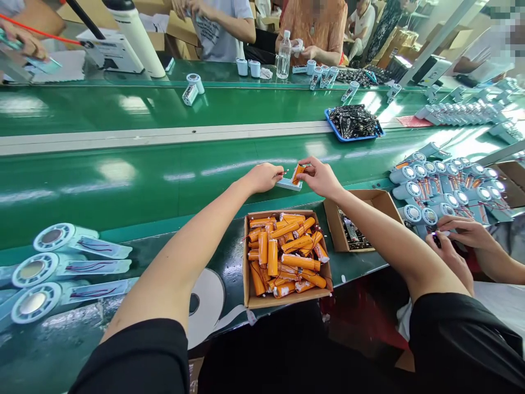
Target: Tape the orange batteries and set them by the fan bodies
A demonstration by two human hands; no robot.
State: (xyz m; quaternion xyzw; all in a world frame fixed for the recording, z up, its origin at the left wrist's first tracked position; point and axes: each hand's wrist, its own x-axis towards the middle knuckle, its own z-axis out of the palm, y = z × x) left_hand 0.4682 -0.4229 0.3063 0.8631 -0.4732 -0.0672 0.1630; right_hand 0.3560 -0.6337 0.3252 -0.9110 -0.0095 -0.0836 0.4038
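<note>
My right hand (322, 178) pinches an orange cylindrical battery (298, 174), held tilted over a light-blue plastic fan housing (289, 184). The housing lies on the green belt, its long narrow part between my hands. My left hand (264, 178) is closed at the other end of the housing, its fingertips pinching thin reddish wires (286, 172). Whether those fingers also touch the housing is hard to see. Below my hands, a cardboard box (246, 273) holds many orange batteries with thin wires and white patches.
Light-blue fan housings (53, 265) lie at left beside a white tape roll (209, 301). A second cardboard box (381, 205) holds dark parts. A blue tray (340, 135) of black parts sits beyond. More fans (410, 191) and a co-worker's hands (455, 246) are at right; people sit opposite.
</note>
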